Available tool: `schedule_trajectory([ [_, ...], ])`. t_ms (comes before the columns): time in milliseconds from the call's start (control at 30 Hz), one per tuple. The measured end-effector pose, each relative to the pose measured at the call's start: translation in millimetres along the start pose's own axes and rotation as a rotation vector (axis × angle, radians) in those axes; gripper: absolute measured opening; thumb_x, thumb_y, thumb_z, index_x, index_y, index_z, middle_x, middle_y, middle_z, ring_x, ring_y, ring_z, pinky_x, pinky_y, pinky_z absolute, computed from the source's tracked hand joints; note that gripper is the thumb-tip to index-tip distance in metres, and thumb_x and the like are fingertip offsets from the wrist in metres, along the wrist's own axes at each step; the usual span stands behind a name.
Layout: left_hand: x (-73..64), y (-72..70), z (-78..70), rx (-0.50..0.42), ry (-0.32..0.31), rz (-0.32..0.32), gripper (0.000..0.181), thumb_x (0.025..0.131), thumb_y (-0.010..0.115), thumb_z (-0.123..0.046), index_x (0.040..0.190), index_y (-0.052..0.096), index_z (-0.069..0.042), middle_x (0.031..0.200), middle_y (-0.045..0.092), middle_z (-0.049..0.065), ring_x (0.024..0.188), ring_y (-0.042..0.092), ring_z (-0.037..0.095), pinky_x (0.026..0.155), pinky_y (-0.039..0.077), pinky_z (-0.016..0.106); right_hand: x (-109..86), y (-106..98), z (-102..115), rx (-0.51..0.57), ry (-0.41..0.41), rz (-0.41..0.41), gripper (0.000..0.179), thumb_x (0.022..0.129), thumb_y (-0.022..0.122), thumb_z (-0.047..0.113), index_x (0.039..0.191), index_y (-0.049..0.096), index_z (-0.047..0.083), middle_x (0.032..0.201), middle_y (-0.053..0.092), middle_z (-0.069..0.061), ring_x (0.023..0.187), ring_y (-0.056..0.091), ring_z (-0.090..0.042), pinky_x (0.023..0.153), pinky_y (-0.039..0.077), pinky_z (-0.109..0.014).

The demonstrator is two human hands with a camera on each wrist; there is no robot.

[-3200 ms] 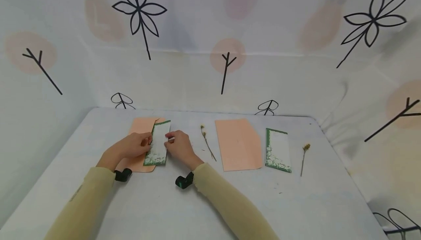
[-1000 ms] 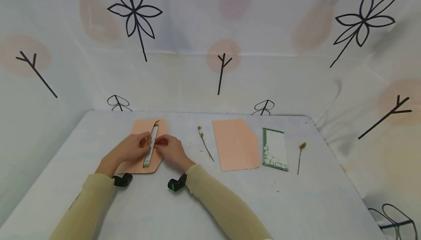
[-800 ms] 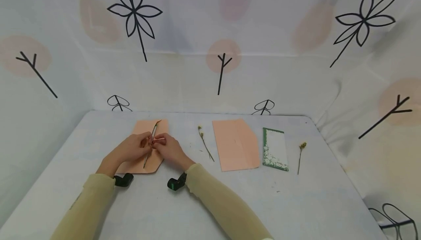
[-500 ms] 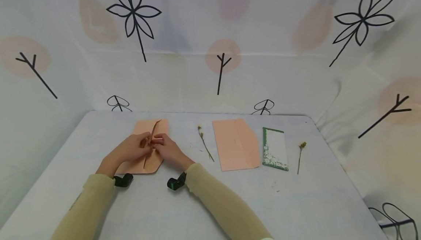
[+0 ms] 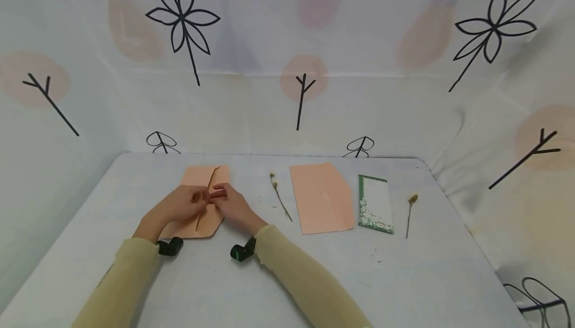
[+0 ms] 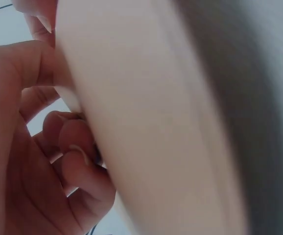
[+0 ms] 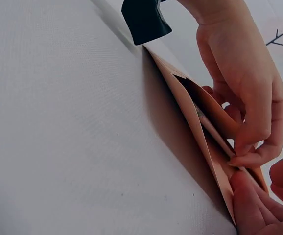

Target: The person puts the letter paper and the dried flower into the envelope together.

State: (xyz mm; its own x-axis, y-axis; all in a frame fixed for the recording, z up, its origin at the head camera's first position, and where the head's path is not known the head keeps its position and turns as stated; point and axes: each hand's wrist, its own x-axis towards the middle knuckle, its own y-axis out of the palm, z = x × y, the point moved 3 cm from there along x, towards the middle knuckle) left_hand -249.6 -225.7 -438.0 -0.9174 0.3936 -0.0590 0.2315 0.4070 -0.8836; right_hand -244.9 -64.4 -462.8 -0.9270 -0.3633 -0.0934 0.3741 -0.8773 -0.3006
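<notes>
My left hand (image 5: 184,203) pinches the peach envelope (image 5: 190,173) at its opening, at the left of the table. In the left wrist view its broad face blurs across the middle beside my curled fingers (image 6: 82,156). My right hand (image 5: 233,205) meets the left one at the slit, its fingertips at the edge of a card. In the right wrist view that card (image 7: 215,129) shows as a thin pale strip inside the open envelope; the rest is hidden. My right thumb (image 7: 249,205) reaches over the near flap to it.
Right of the hands lie a dried flower stem (image 5: 280,197), a second peach envelope (image 5: 321,198), a green-bordered card (image 5: 376,204) and another dried flower (image 5: 412,213). A printed cloth backdrop (image 5: 251,108) stands behind the white table (image 5: 287,278).
The green-bordered card has slid leftward into the envelope, from nearly whole in view to hidden in the head view. My right hand has followed it left to meet my left hand.
</notes>
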Motion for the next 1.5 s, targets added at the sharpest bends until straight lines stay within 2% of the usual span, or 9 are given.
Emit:
schedule_trajectory([
  [133,1.3,2.3,0.3,0.007,-0.002,0.013,0.008,0.091,0.058,-0.013,0.087,0.064,-0.016,0.069,0.048,-0.001,0.064,0.047,0.016,0.060,0.037,0.033,-1.3,-2,-2,0.035,0.001,-0.027,0.031,0.100,0.055,0.011,0.130,0.055,0.013,0.112,0.065,0.003,0.101,0.063,-0.008,0.086,0.050,-0.027],
  [300,2.6,6.3,3.4,0.001,-0.009,0.030,0.007,0.088,0.058,-0.013,0.083,0.060,-0.017,0.068,0.049,-0.002,0.064,0.048,0.015,0.060,0.038,0.032,-3.7,-9,-2,0.059,-0.002,-0.049,0.032,0.099,0.053,0.007,0.130,0.056,0.011,0.106,0.063,0.004,0.093,0.064,-0.007,0.079,0.051,-0.026],
  [567,5.4,5.7,3.4,-0.005,-0.021,0.083,0.006,0.086,0.062,-0.014,0.084,0.057,-0.016,0.067,0.047,-0.001,0.063,0.048,0.016,0.059,0.036,0.031,-8.2,-26,0,-0.006,-0.039,-0.056,0.035,0.100,0.053,0.010,0.135,0.053,0.010,0.111,0.063,0.002,0.095,0.065,-0.007,0.079,0.051,-0.026],
  [733,7.9,4.8,1.4,0.006,-0.023,0.108,0.008,0.085,0.063,-0.015,0.082,0.056,-0.016,0.066,0.046,-0.001,0.062,0.048,0.016,0.059,0.035,0.032,-13.5,-38,1,0.000,-0.056,-0.069,0.036,0.099,0.056,0.011,0.135,0.054,0.009,0.113,0.064,0.000,0.095,0.065,-0.010,0.077,0.052,-0.026],
  [967,7.7,5.1,0.1,0.009,-0.020,0.107,0.007,0.085,0.062,-0.015,0.082,0.056,-0.017,0.066,0.045,-0.002,0.062,0.046,0.015,0.061,0.035,0.031,-23.2,-65,-1,0.029,-0.052,-0.092,0.038,0.098,0.057,0.011,0.136,0.053,0.010,0.119,0.063,-0.003,0.098,0.066,-0.016,0.078,0.053,-0.030],
  [1300,5.0,4.4,-1.9,0.009,-0.018,0.106,0.006,0.083,0.060,-0.014,0.082,0.056,-0.018,0.067,0.045,-0.003,0.063,0.045,0.015,0.062,0.034,0.032,-36.4,-112,-16,-0.055,-0.026,-0.163,0.038,0.099,0.056,0.014,0.136,0.053,0.009,0.122,0.062,-0.005,0.099,0.064,-0.019,0.077,0.051,-0.032],
  [1500,4.9,2.9,-2.2,0.022,-0.028,0.114,0.006,0.082,0.059,-0.014,0.081,0.056,-0.018,0.067,0.045,-0.003,0.064,0.045,0.015,0.062,0.033,0.032,-44.4,-136,-23,-0.106,0.000,-0.223,0.034,0.098,0.057,0.012,0.131,0.057,0.012,0.121,0.063,-0.001,0.102,0.062,-0.019,0.080,0.050,-0.034],
])
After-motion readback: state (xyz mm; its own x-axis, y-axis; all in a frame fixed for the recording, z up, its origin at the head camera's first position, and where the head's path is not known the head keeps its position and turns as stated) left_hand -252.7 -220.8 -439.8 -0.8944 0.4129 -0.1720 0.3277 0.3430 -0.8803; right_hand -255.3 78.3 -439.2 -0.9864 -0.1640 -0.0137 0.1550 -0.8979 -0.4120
